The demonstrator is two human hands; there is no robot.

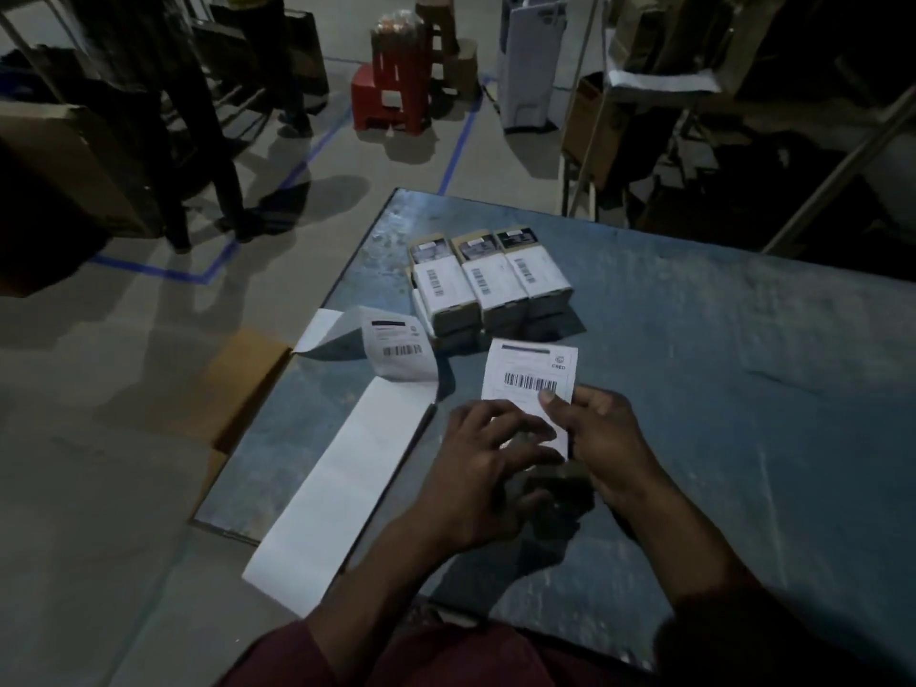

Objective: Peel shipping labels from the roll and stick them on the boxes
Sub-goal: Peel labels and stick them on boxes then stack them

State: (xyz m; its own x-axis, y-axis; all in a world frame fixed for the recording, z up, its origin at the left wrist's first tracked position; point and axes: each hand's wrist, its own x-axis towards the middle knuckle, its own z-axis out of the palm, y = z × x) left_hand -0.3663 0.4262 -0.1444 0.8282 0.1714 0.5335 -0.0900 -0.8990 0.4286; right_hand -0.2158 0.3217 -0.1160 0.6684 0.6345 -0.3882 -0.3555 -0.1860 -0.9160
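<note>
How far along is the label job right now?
Done: the stacked boxes at the far side already show labels on top. In hand: the right hand pinches a peeled label while the left hand works over a box beneath. Left: one printed label remains on the strip.

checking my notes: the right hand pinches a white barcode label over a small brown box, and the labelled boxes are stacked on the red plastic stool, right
Not quite. The head view shows the white-labelled cardboard boxes stacked on the worn blue-grey metal table, not on the red plastic stool, which stands on the floor beyond. The right hand does pinch the white barcode label over the small brown box.
</note>
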